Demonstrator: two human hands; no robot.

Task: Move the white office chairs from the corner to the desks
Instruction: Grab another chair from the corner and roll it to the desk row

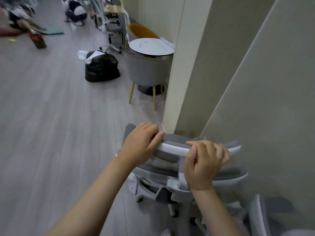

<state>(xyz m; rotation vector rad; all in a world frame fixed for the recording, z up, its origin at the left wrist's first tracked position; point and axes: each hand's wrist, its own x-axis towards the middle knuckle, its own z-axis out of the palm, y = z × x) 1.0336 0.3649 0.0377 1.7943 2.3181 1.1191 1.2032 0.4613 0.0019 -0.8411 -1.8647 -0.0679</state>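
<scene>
Grip: left hand (pixel 142 143) and right hand (pixel 204 163) both clasp the white office chair (pixel 172 169) by its headrest.
Handling: probably rolls easily; rigid frame, top-heavy.

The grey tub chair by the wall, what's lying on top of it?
A round white board lies across the grey tub chair, covering its seat, so anything under it is hidden. An orange-lined chair stands behind.
</scene>
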